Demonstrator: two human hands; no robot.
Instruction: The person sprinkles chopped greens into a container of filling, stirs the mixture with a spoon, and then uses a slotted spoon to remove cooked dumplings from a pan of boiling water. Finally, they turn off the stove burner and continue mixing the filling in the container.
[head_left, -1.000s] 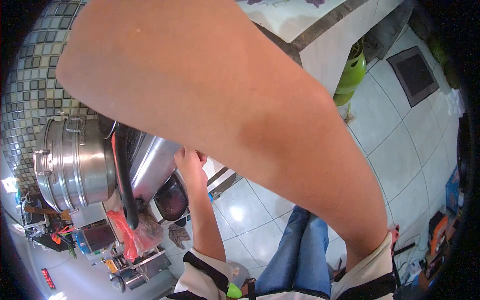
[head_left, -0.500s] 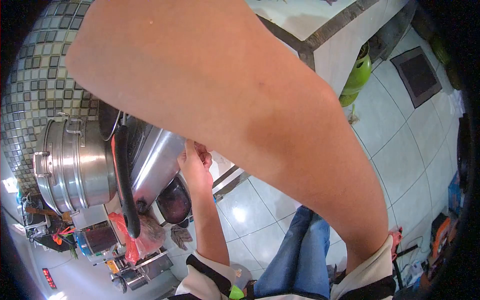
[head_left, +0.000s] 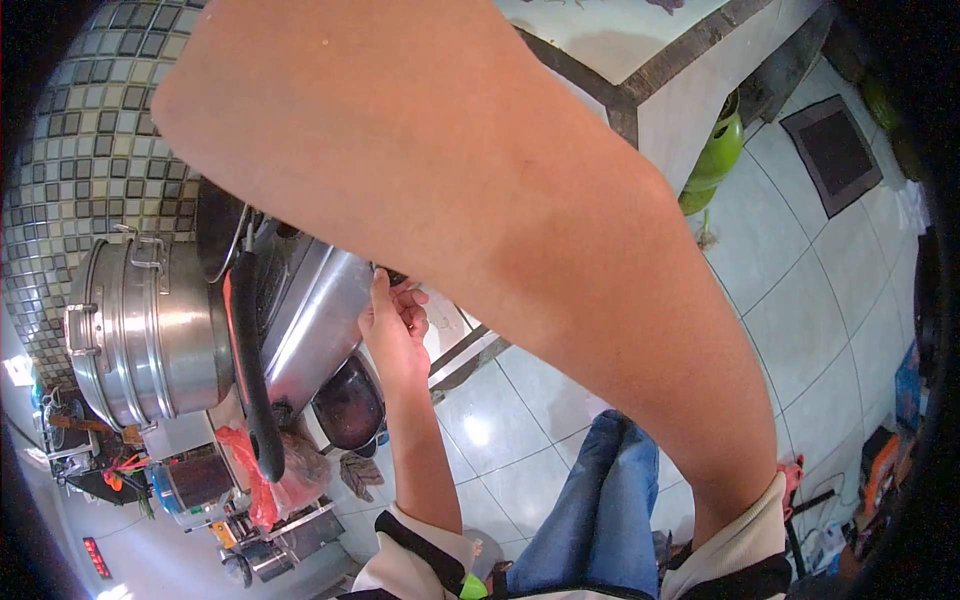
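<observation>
My left hand (head_left: 398, 335) is at the front edge of the silver stove (head_left: 315, 310). Its thumb points up against the metal and the other fingers curl inward. A small dark part shows by the thumb tip, but what the fingers hold is too hidden to make out. My right forearm (head_left: 430, 170) stretches across the view from lower right to upper left and covers much of the stove and counter. The right hand itself is out of sight. A black pan handle with an orange edge (head_left: 258, 375) juts out over the stove's left part.
Left of the stove stands a large steel steamer pot (head_left: 155, 335) by the mosaic-tiled wall (head_left: 100, 170). Below are a red plastic bag (head_left: 265, 480) and a dark rounded object (head_left: 350, 405). A tiled counter (head_left: 660, 110), green gas cylinder (head_left: 715, 160) and dark mat (head_left: 832, 155) are at right.
My left hand has shifted slightly to the right, and its curled fingers sit a little farther from the thumb. My right forearm has moved slightly right.
</observation>
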